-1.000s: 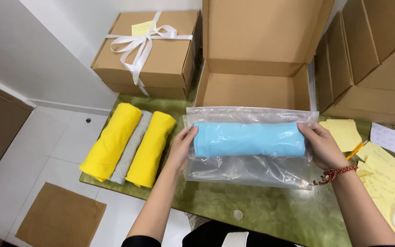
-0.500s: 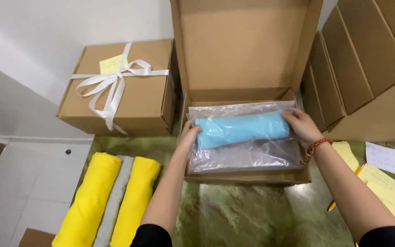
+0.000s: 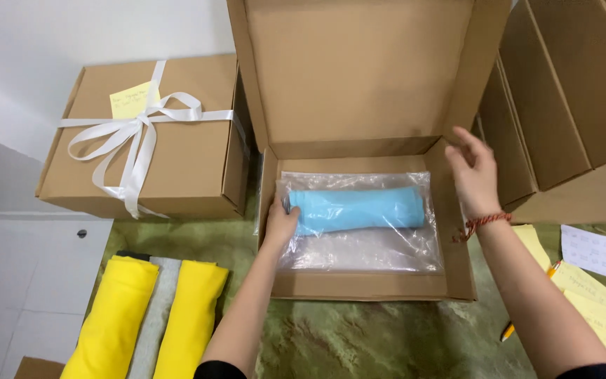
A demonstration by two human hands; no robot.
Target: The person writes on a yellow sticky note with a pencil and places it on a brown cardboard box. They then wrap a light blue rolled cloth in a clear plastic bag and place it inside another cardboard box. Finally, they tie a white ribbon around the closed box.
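- Open cardboard box (image 3: pixel 457 267) between the hands, lid up; inside lies clear plastic bag (image 3: pixel 359 238) holding rolled blue cloth (image 3: pixel 359 208).
- Left hand (image 3: pixel 280 223) inside box, grasping bag's left end.
- Right hand (image 3: pixel 475 172) released, fingers spread, hovering over box's right wall.
- Left of left hand: closed box tied with white ribbon (image 3: pixel 135 140); two yellow rolls (image 3: pixel 149 316) on green worktop (image 3: pixel 359 337).
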